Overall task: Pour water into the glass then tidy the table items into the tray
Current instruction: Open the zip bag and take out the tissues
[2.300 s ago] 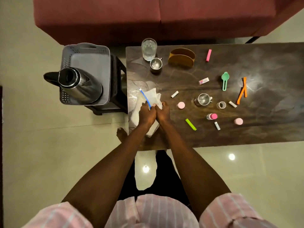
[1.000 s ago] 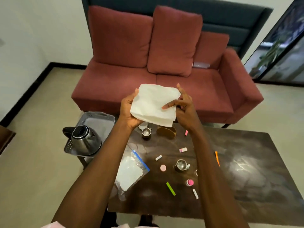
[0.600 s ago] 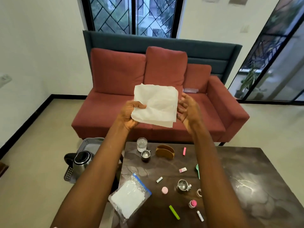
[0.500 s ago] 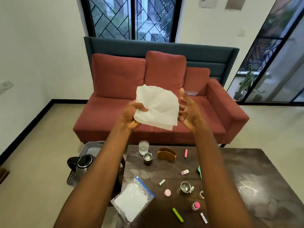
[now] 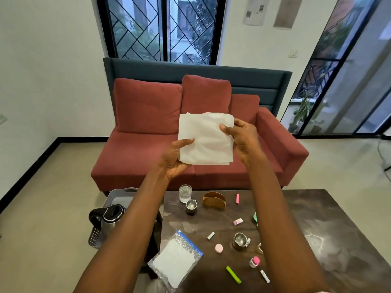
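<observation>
Both hands hold a white napkin (image 5: pixel 205 138) up in the air: the left hand (image 5: pixel 176 159) pinches its lower left corner between thumb and curled fingers, and the right hand (image 5: pixel 241 138) pinches its right edge the same way. The thin, limp sheet could tear or slip if the hands pull apart unevenly. It looks creased, square and slightly see-through. Far below the hands, the glass (image 5: pixel 185 193) already holds water, and the grey tray (image 5: pixel 118 195) sits under the left forearm.
</observation>
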Demonstrator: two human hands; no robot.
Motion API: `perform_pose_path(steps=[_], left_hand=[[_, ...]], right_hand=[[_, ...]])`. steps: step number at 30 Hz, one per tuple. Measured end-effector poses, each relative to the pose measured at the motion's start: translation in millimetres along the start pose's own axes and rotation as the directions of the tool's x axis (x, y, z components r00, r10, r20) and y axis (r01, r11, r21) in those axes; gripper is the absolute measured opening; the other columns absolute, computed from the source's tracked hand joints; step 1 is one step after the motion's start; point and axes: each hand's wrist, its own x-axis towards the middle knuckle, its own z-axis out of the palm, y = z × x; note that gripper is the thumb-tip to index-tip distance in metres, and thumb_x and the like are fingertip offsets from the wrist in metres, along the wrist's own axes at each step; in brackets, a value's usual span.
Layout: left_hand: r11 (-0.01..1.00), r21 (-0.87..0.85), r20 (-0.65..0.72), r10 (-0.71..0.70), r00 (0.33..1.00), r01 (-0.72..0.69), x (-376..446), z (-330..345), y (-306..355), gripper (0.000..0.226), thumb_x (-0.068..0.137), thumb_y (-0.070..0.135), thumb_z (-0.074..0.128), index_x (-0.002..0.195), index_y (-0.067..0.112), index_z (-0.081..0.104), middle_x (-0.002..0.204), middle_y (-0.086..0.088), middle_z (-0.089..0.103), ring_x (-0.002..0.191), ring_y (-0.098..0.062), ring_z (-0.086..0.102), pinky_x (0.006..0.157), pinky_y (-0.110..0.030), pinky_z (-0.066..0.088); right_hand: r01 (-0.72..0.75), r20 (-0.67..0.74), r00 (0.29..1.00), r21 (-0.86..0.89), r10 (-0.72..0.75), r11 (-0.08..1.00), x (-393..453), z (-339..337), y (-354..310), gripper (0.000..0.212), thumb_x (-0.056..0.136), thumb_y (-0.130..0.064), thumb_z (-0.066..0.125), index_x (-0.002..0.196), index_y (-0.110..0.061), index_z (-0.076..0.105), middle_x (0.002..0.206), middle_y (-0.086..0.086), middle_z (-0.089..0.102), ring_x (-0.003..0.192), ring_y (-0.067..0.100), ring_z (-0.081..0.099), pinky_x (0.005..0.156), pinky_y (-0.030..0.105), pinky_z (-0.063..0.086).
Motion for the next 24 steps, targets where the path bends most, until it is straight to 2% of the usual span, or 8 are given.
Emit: perform_pose_path(steps=[2,6,10,13,16,19,21,24], left_hand=[[1.0,0.011,-0.016,0.01,1.0,-0.01,-3,-1,0,0.043,0.086,-0.001,0.056,0.128,0.005,0.053,0.122,-0.016,0.067,0.11,-0.034,0.066,0.083,-0.047,0.058],[0.992,0.117,0.052,0.04,0.998,-0.045,-9,0,3,0.046,0.083,-0.02,0.044,0.124,-0.001,0.054,0.118,-0.017,0.068,0.108,-0.032,0.067,0.083,-0.039,0.058],[0.986,0.159,0.082,0.038,0.996,-0.051,-16,-1,8,0.057,0.076,-0.029,0.042,0.125,0.0,0.05,0.115,-0.017,0.066,0.106,-0.031,0.067,0.082,-0.039,0.059],[0.988,0.149,0.105,0.028,0.994,-0.044,-19,0,11,0.062,0.074,-0.029,0.044,0.127,0.001,0.049,0.115,-0.015,0.067,0.108,-0.031,0.066,0.082,-0.04,0.058],[0.991,0.128,0.096,0.03,0.995,-0.042,-21,5,12,0.052,0.083,-0.019,0.045,0.131,0.0,0.048,0.124,-0.018,0.064,0.114,-0.035,0.063,0.088,-0.046,0.057],[0.998,0.051,0.008,0.033,0.999,-0.034,-17,8,12,0.042,0.089,-0.01,0.043,0.13,0.0,0.05,0.125,-0.019,0.064,0.112,-0.036,0.064,0.087,-0.048,0.057],[0.999,0.016,-0.043,0.044,0.998,-0.043,-14,8,13,0.04,0.092,-0.01,0.039,0.13,0.0,0.05,0.124,-0.018,0.064,0.109,-0.036,0.065,0.085,-0.048,0.058],[0.999,0.004,-0.088,0.052,0.995,-0.052,-13,7,16,0.043,0.091,-0.01,0.037,0.131,0.001,0.049,0.123,-0.018,0.065,0.107,-0.036,0.066,0.082,-0.049,0.058]], right_hand=[[0.023,0.019,1.0,-0.001,-0.023,1.0,-4,0,-2,0.038,0.079,0.006,0.075,0.115,-0.001,0.066,0.105,0.011,0.076,0.088,0.026,0.076,0.073,0.04,0.064],[-0.005,0.052,0.999,-0.011,0.005,1.0,-9,-1,-4,0.041,0.081,-0.014,0.08,0.117,-0.001,0.067,0.107,0.012,0.076,0.096,0.029,0.075,0.081,0.042,0.063],[0.024,-0.049,0.998,-0.105,-0.029,0.994,-8,-3,-5,0.03,0.077,-0.008,0.082,0.105,-0.006,0.074,0.097,0.005,0.078,0.093,0.027,0.074,0.081,0.04,0.062],[0.065,-0.112,0.99,-0.175,-0.085,0.982,-8,-1,-3,0.019,0.075,-0.005,0.081,0.093,-0.006,0.077,0.092,0.004,0.078,0.086,0.022,0.071,0.086,0.044,0.058],[0.105,-0.11,0.986,-0.166,-0.124,0.981,-11,4,-1,0.022,0.077,-0.006,0.081,0.098,-0.007,0.074,0.091,0.0,0.077,0.084,0.019,0.073,0.076,0.036,0.063],[0.154,-0.051,0.985,-0.181,-0.165,0.971,-15,12,-1,0.025,0.077,-0.015,0.084,0.097,-0.018,0.07,0.094,-0.004,0.077,0.082,0.015,0.076,0.066,0.026,0.061],[0.171,-0.017,0.984,-0.227,-0.179,0.959,-16,16,-1,0.02,0.076,-0.013,0.084,0.09,-0.021,0.071,0.085,-0.009,0.077,0.077,0.012,0.076,0.06,0.022,0.059],[0.206,-0.055,0.97,-0.322,-0.235,0.924,-14,23,0,0.01,0.08,-0.011,0.079,0.087,-0.016,0.074,0.087,-0.004,0.076,0.082,0.017,0.074,0.065,0.028,0.061]])
